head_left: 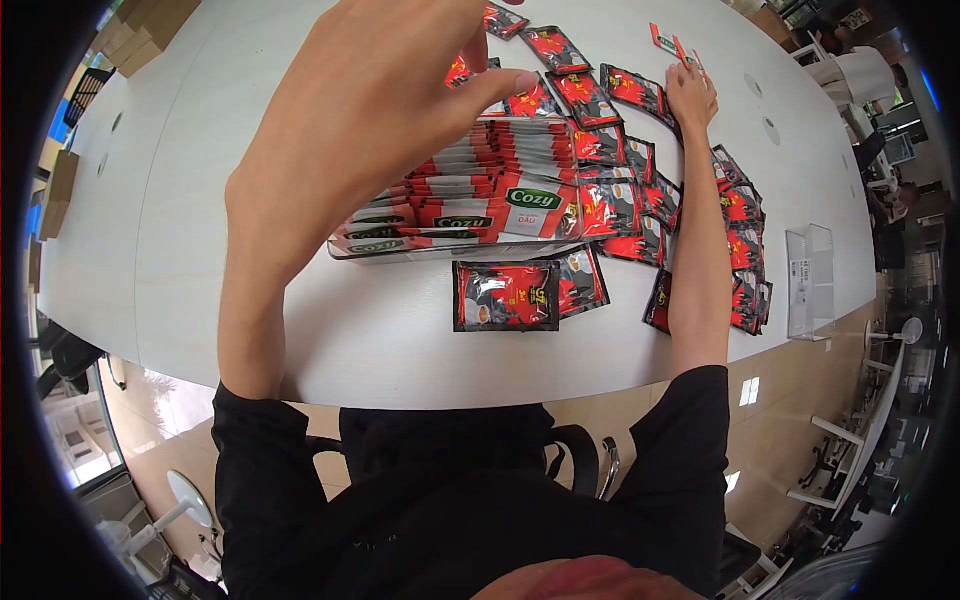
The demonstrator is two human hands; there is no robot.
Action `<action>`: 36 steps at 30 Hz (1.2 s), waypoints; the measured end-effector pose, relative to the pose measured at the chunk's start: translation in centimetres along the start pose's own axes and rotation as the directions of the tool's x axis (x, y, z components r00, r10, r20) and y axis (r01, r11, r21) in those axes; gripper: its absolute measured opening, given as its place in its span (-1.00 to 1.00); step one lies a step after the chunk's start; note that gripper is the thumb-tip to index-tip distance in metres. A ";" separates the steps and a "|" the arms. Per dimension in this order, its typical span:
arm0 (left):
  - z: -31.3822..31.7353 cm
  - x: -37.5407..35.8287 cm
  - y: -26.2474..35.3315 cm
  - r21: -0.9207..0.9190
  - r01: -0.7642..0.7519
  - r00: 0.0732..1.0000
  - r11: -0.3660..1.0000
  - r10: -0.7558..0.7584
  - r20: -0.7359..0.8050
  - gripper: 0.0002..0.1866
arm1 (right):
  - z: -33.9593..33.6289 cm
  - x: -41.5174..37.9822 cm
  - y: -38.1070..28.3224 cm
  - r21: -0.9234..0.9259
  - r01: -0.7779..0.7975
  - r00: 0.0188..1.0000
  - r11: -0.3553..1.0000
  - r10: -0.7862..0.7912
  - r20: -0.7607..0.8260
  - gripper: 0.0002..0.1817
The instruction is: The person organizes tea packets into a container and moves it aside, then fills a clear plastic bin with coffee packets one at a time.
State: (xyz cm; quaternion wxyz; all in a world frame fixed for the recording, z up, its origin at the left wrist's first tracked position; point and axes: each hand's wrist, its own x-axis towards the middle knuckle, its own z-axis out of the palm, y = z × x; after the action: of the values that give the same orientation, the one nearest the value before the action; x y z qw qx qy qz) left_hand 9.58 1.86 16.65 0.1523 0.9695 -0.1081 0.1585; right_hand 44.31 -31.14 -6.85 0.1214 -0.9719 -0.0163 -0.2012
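My left hand (390, 90) is raised above a clear tray (380, 254) packed with upright rows of red-and-white Cozy tea sachets (465, 221). Its thumb stands apart from the fingers, which run partly past the top edge, and I see nothing in it. Farther right, my right hand (692, 97) reaches across the table, its fingers closed at a red-and-white Cozy sachet (690, 52). Black-and-red G7 coffee sachets (585, 98) lie loosely around the tray. Two more coffee sachets (506, 297) overlap in front of it.
A clear acrylic holder (810, 280) stands at the table's right side. More coffee sachets (745, 240) lie beside my right forearm. Cardboard boxes (145, 35) sit at the far left. Another person (855, 75) is beyond the table at the right.
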 end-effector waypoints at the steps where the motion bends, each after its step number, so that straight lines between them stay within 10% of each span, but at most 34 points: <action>1: 0.1 0.2 -0.4 -0.067 -0.008 1.000 0.998 0.009 0.021 -0.57 | 0.0 0.0 0.0 -0.008 -0.013 1.000 1.000 0.013 0.019 -0.39; 19: -1.5 -0.6 0.9 0.029 0.028 0.999 0.999 -0.029 0.036 -0.60 | -4.0 -0.9 -0.8 0.186 -0.028 0.999 0.982 0.031 -0.018 -0.50; 23: -0.4 -0.5 -0.2 0.018 0.037 0.999 0.999 -0.037 -0.002 -0.62 | -1.2 -1.3 -0.8 0.125 -0.045 0.926 0.991 0.089 -0.367 -0.32; 27: -0.7 -0.9 0.4 0.017 -0.034 0.994 0.999 0.035 -0.105 -0.62 | -0.7 -0.4 -0.2 0.124 -0.154 0.958 0.980 0.179 -0.225 -0.14; 30: -0.8 -0.9 0.6 0.020 -0.027 0.994 0.999 0.029 -0.101 -0.62 | -2.2 -1.1 -0.7 0.321 -0.045 0.987 0.946 0.092 -0.132 -0.26; 32: -0.7 -0.9 0.4 0.028 -0.014 0.995 1.000 0.017 -0.103 -0.62 | -2.9 -1.6 -1.2 0.476 0.267 0.929 0.838 -0.092 -0.359 -0.44; 36: -0.5 -0.7 -0.3 -0.088 -0.058 0.998 0.994 0.055 -0.044 -0.64 | -6.8 -3.3 -4.2 0.265 0.541 0.818 0.798 -0.427 -0.386 -0.50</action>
State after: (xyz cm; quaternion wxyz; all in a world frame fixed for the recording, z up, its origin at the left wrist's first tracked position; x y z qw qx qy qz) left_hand 8.85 2.40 16.80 0.1933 0.9548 -0.1394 0.1778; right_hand 38.28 -28.64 -1.14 0.2434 -0.8513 -0.2850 -0.3673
